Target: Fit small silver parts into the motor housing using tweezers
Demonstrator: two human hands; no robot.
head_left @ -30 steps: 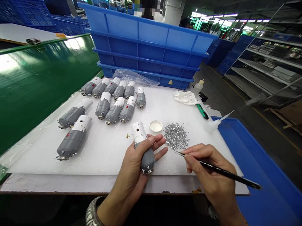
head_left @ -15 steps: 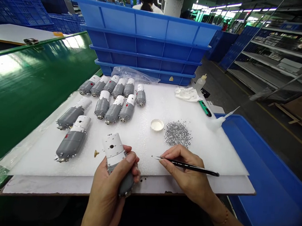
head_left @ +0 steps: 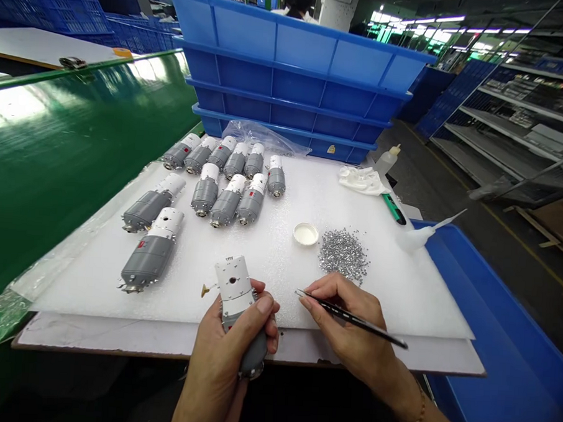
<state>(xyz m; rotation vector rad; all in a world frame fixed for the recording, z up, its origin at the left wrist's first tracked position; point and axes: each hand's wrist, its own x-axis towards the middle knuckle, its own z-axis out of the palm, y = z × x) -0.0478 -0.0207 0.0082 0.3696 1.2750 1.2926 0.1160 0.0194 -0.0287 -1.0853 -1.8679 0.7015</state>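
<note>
Head view: the person's left hand [head_left: 231, 352] is clenched round the grey body of a grey-and-white cylindrical unit [head_left: 234, 290], whose drilled white end sticks out past the fingers, tilted up over a white foam sheet [head_left: 399, 291]. The right hand [head_left: 351, 326] pinches fine black tweezers [head_left: 356, 319] like a pen, their tips pointing toward the left hand, just above the foam. Ahead of the right hand lie a heap of silver granules [head_left: 343, 256] and a small white cap [head_left: 305, 234]; beyond the left hand, more grey units [head_left: 205, 195] lie in rows.
</note>
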